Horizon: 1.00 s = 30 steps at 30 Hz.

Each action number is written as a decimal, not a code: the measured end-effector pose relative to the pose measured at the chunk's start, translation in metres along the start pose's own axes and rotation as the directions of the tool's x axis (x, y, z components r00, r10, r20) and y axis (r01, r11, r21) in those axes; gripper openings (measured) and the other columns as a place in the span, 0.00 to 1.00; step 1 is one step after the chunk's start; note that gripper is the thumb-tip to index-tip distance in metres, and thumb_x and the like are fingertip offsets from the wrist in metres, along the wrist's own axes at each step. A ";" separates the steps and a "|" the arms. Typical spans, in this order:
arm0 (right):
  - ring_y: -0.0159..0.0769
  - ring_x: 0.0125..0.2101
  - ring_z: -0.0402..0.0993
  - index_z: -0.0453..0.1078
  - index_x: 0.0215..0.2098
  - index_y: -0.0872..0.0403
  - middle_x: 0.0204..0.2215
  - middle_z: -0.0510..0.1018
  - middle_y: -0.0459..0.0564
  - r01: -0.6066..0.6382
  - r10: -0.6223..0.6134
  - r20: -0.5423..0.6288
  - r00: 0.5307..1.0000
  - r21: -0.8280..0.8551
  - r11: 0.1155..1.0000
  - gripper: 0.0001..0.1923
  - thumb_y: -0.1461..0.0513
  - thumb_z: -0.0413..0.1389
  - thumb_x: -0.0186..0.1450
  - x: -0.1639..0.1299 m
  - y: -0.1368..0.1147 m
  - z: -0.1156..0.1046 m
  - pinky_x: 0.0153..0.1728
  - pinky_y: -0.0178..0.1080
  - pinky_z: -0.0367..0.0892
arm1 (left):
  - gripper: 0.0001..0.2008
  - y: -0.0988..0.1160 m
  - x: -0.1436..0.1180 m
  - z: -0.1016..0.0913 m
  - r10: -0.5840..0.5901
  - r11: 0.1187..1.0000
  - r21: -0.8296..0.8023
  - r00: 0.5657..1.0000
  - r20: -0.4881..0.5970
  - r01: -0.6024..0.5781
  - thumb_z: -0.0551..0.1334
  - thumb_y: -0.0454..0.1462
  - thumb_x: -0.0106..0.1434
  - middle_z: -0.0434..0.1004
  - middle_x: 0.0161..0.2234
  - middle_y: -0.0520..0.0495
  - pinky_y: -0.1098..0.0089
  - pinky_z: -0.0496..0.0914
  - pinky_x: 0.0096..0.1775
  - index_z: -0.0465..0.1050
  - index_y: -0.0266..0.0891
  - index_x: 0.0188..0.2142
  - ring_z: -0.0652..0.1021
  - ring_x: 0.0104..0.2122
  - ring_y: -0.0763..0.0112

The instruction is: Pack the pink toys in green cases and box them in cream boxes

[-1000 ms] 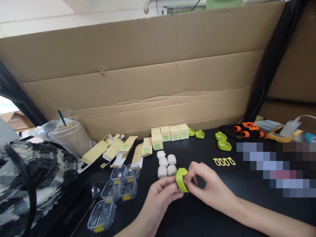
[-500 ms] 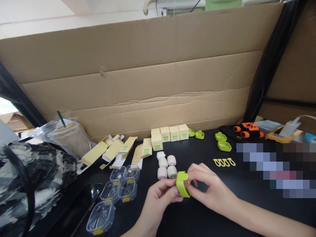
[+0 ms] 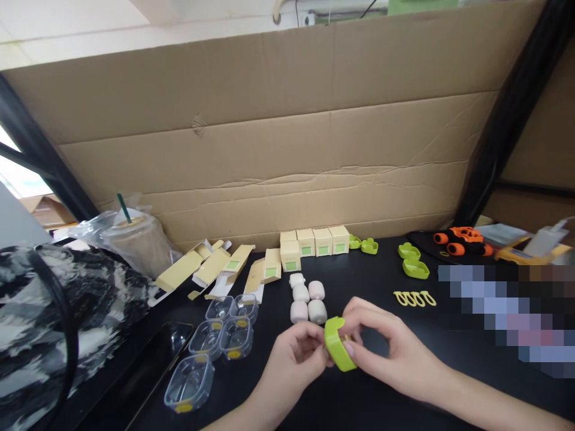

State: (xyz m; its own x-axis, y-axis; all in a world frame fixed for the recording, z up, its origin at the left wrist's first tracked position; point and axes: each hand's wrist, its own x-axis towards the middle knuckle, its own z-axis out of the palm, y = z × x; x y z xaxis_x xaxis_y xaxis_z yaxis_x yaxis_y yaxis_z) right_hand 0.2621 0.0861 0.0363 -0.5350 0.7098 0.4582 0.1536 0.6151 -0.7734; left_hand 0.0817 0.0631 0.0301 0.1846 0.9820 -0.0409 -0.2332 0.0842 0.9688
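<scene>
A small lime-green case cover [image 3: 339, 346], its open side turned to the right, is held up over the black table between my two hands. My right hand [image 3: 381, 344] grips its right edge, thumb on the front and fingers behind. The closed fingers of my left hand [image 3: 296, 353] meet its left side; their tips are partly hidden behind it. Just beyond the left hand sit several rounded white, grey and pinkish cases [image 3: 300, 312]. Farther right lie more lime-green case covers [image 3: 415, 269] and a row of pale yellow loops [image 3: 414, 298].
Clear plastic containers [image 3: 188, 383] with yellow stickers stand at left, beside a dark phone [image 3: 144, 371]. Small cream boxes [image 3: 322, 242] and flattened cartons [image 3: 213, 267] line the back. A bagged drink cup [image 3: 137, 239] stands far left, an orange toy car [image 3: 465, 239] far right.
The green cover has tilted and turned slightly. My right thumb has come onto its front edge, while the left thumb has slid off its face toward the left side. The view has shifted a little.
</scene>
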 end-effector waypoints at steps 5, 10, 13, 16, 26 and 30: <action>0.34 0.38 0.67 0.52 0.57 0.43 0.48 0.62 0.48 0.043 -0.046 0.054 0.997 0.050 0.998 0.44 0.72 0.64 0.49 -0.004 0.003 0.002 0.41 0.37 0.67 | 0.15 0.004 0.000 0.001 -0.070 0.998 0.006 0.997 0.022 0.070 0.71 0.44 0.49 0.76 0.25 0.52 0.75 0.68 0.28 0.75 0.34 0.29 0.72 0.22 0.77; 0.32 0.34 0.66 0.60 0.49 0.43 0.39 0.67 0.44 0.062 -0.065 0.039 0.997 0.053 0.997 0.28 0.70 0.62 0.55 -0.003 0.005 0.006 0.36 0.35 0.67 | 0.15 0.004 0.002 -0.001 -0.074 0.996 0.052 0.996 0.053 0.071 0.71 0.44 0.49 0.74 0.24 0.52 0.76 0.66 0.29 0.73 0.34 0.27 0.71 0.24 0.77; 0.33 0.34 0.66 0.61 0.46 0.45 0.39 0.67 0.44 0.108 -0.107 -0.025 0.994 0.043 0.993 0.26 0.70 0.63 0.54 -0.003 0.002 0.004 0.34 0.35 0.67 | 0.17 0.003 0.004 -0.002 -0.083 0.995 0.066 0.995 0.054 0.080 0.70 0.46 0.50 0.71 0.22 0.53 0.76 0.65 0.27 0.70 0.35 0.26 0.70 0.22 0.77; 0.35 0.35 0.68 0.62 0.44 0.46 0.38 0.68 0.45 0.143 -0.142 -0.053 0.989 0.029 0.989 0.25 0.70 0.63 0.53 -0.004 -0.002 0.003 0.34 0.35 0.67 | 0.18 0.002 0.004 -0.003 -0.086 0.992 0.100 0.994 0.062 0.080 0.70 0.47 0.48 0.68 0.20 0.55 0.76 0.63 0.26 0.67 0.36 0.24 0.69 0.21 0.78; 0.40 0.37 0.72 0.64 0.41 0.47 0.36 0.72 0.47 0.182 -0.181 -0.025 0.983 0.033 0.983 0.23 0.68 0.65 0.51 -0.010 -0.009 0.003 0.36 0.39 0.69 | 0.14 -0.003 0.000 -0.003 -0.001 0.972 0.228 0.978 0.206 -0.047 0.66 0.41 0.51 0.61 0.23 0.56 0.75 0.58 0.28 0.61 0.39 0.24 0.62 0.24 0.77; 0.38 0.35 0.73 0.64 0.43 0.48 0.36 0.73 0.47 -0.026 0.030 -0.019 0.999 0.177 0.984 0.22 0.67 0.65 0.52 -0.005 0.003 0.000 0.37 0.39 0.69 | 0.15 -0.001 -0.001 -0.002 0.003 0.977 0.209 0.981 0.192 -0.044 0.64 0.44 0.55 0.60 0.22 0.57 0.75 0.57 0.25 0.59 0.41 0.26 0.61 0.21 0.79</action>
State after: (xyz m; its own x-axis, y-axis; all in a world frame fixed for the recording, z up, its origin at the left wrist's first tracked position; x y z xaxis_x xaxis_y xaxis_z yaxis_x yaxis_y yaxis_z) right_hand 0.2657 0.0842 0.0319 -0.5145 0.7342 0.4430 0.0179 0.5257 -0.8505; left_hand 0.0797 0.0621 0.0285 0.3634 0.9316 0.0100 -0.0368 0.0036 0.9993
